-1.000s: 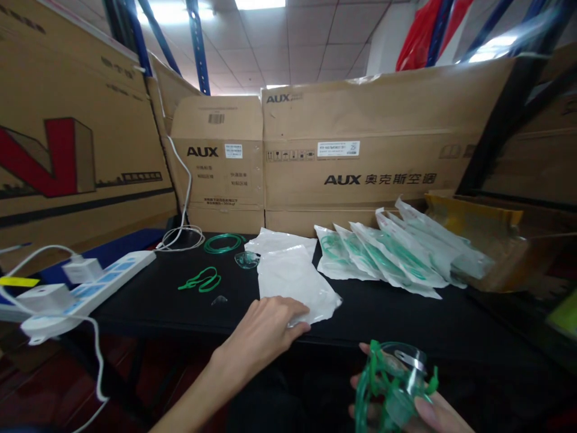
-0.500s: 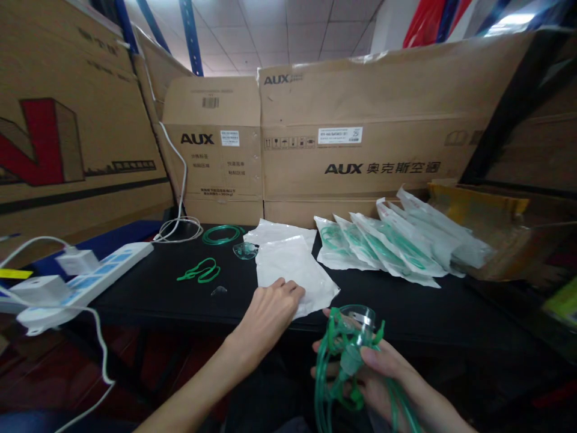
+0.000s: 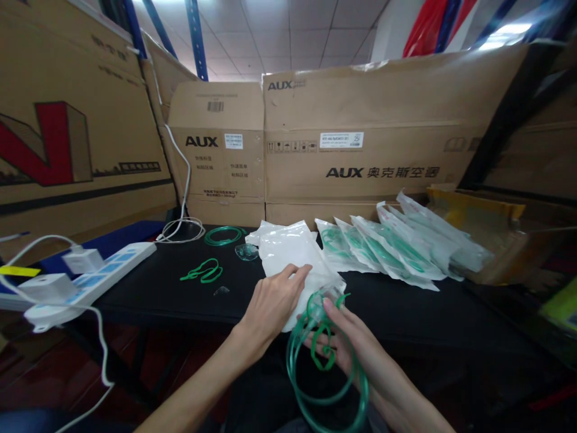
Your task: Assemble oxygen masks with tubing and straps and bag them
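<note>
Holding, right hand (image 3: 349, 337): closed on clear mask (image 3: 319, 299) before white pouch (image 3: 291, 248); green tubing (image 3: 292, 367) loops free, presumably against kinking.
Left hand (image 3: 274, 305): half-curled over pouch, perhaps steadying it; pinch unclear.
Filled pouches (image 3: 393, 248): overlapping, likely saving space.

The single view comes from a camera on the person's head. It faces forward and somewhat down, across the black table (image 3: 406, 313) toward the cardboard panels (image 3: 293, 168) that stand behind it. The forearms (image 3: 202, 373) enter from the bottom edge, so the left hand (image 3: 273, 300) and the right hand (image 3: 350, 329) are near to the lens, in the lower middle. The panels are farther, and above them the ceiling (image 3: 311, 42) is also visible. The view is wide, including the power strip (image 3: 112, 270) at left.
</note>
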### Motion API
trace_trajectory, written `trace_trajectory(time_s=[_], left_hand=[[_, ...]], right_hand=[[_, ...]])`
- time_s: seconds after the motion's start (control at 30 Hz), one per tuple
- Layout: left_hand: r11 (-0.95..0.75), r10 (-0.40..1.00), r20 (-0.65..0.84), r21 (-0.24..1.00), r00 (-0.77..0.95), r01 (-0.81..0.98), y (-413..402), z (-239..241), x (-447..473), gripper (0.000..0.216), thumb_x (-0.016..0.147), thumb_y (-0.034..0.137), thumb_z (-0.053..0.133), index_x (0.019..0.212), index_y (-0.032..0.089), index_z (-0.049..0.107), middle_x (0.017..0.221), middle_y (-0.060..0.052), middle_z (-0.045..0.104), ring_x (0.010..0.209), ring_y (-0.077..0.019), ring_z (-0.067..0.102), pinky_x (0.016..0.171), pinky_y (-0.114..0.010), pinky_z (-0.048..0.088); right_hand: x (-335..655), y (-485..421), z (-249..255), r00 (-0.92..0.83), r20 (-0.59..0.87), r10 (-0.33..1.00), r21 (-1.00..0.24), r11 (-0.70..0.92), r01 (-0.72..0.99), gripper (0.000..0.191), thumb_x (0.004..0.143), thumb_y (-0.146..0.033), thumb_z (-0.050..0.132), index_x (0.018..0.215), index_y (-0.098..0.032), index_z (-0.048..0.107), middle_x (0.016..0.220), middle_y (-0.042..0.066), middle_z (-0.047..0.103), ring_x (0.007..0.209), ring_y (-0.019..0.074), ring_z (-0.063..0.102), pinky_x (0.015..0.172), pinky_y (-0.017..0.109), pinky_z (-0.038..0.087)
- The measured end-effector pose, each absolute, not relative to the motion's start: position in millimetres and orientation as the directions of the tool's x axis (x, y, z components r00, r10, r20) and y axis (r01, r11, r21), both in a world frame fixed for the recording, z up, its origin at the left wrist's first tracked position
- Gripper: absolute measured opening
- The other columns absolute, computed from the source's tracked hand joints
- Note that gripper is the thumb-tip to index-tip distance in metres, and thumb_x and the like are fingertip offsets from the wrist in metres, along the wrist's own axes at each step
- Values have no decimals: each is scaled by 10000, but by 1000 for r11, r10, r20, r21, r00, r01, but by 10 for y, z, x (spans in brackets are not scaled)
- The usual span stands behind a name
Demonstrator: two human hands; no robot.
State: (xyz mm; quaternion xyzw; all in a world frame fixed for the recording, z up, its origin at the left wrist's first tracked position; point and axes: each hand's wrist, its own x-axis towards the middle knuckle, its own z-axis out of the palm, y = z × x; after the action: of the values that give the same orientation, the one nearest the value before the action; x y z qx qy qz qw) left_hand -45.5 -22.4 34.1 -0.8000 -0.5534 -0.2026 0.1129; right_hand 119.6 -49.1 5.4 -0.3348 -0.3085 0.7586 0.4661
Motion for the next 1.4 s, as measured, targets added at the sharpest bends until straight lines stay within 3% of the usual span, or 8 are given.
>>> trace_trajectory(time_s=[0.17, 0.37, 0.57, 0.7, 0.9, 1.13, 1.27, 1.4], left_hand=[[-457, 784, 531, 140, 323, 878, -295, 275, -437, 321, 1062, 292, 419, 1291, 279, 643, 1214, -44, 674, 782, -152, 721, 642, -231, 546], [-527, 735, 616, 257, 283, 810, -352, 229, -387, 330, 1048, 317, 467, 1314, 318, 662, 1134, -27, 668, 665, -91, 652, 652, -215, 550], [-648, 621, 707, 221, 337, 729, -325, 163, -459, 339, 1047, 270, 473, 1341, 284, 642, 1060, -39, 639, 745, -113, 659, 693, -229, 566], [-644, 621, 710, 221, 332, 733, -309, 145, -512, 316, 1036, 240, 498, 1305, 266, 662, 1065, -44, 628, 762, -118, 664, 702, -237, 567], [-618, 582, 729, 108, 361, 779, -287, 147, -545, 309, 1035, 261, 500, 1299, 257, 660, 1053, -52, 648, 793, -151, 656, 666, -248, 555], [-694, 407, 812, -22, 418, 719, -347, 149, -524, 291, 1029, 227, 512, 1262, 240, 686, 931, -40, 658, 754, -148, 594, 661, -239, 515], [-677, 466, 790, 29, 398, 736, -341, 166, -541, 285, 1017, 226, 533, 1256, 242, 688, 959, -44, 661, 775, -163, 603, 671, -262, 519], [-651, 561, 755, 150, 339, 744, -299, 185, -575, 263, 1011, 235, 550, 1224, 241, 704, 1003, -47, 656, 797, -164, 626, 690, -272, 528]], right_hand=[[1146, -444, 119, -297, -236, 925, -768, -365, -527, 602, 766, -407, 873, 1240, -202, 562, 947, 59, 786, 713, 212, 766, 760, 376, 628], [1109, -406, 160, -341, -197, 919, -742, -367, -561, 475, 737, -372, 898, 1060, -196, 598, 720, -7, 729, 591, 167, 706, 664, 321, 601], [1022, -368, 148, -311, -204, 928, -710, -359, -606, 559, 635, -395, 952, 1018, -198, 595, 772, 20, 755, 635, 185, 727, 620, 297, 576], [887, -360, 104, -258, -215, 942, -669, -335, -664, 602, 576, -409, 972, 1021, -189, 631, 757, 19, 767, 626, 186, 726, 578, 265, 563], [761, -339, 10, -179, -258, 949, -571, -299, -764, 438, 690, -389, 892, 1003, -160, 688, 810, 58, 799, 646, 189, 736, 605, 278, 593], [761, -276, 97, -157, -252, 955, -591, -281, -756, 300, 696, -140, 828, 958, -168, 687, 833, 64, 807, 804, 232, 775, 726, 312, 613], [800, -329, 171, -283, -239, 929, -553, -370, -746, 162, 853, -250, 675, 954, -132, 718, 867, 107, 803, 886, 242, 770, 767, 335, 617], [843, -413, 108, -376, -156, 913, -424, -406, -810, 321, 944, -329, 484, 964, -139, 742, 965, 109, 803, 894, 208, 763, 803, 321, 614]])
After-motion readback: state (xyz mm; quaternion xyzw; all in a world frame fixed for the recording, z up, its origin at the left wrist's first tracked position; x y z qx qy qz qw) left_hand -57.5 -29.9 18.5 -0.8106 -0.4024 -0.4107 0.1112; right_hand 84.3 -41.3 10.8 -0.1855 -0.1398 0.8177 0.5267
